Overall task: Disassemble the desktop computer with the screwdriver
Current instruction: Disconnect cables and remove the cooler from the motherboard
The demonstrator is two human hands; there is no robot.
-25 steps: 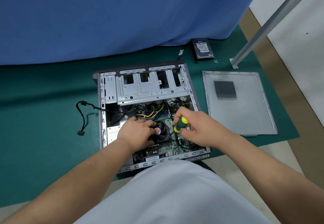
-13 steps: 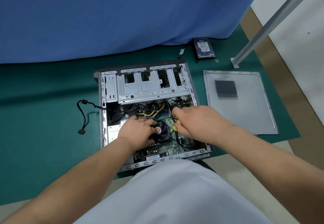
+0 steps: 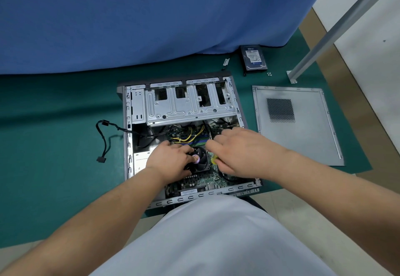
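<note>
The open desktop case (image 3: 138, 111) lies flat on the green mat, motherboard facing up. A black CPU cooler fan (image 3: 202, 161) sits in its middle. My left hand (image 3: 171, 163) rests on the fan's left side with fingers curled over its edge. My right hand (image 3: 240, 152) grips the yellow-and-black screwdriver (image 3: 214, 160), of which only a sliver of yellow handle shows under the palm, just right of the fan. The screwdriver's tip is hidden.
The removed side panel (image 3: 303, 137) lies right of the case. A hard drive (image 3: 254, 58) and small screws (image 3: 269, 73) sit at the back right. A loose black cable (image 3: 104, 139) trails left of the case. A metal leg (image 3: 337, 27) slants at right.
My right hand has turned over the screwdriver, so the handle that stood out a second ago is now almost covered. My left hand has stayed on the fan.
</note>
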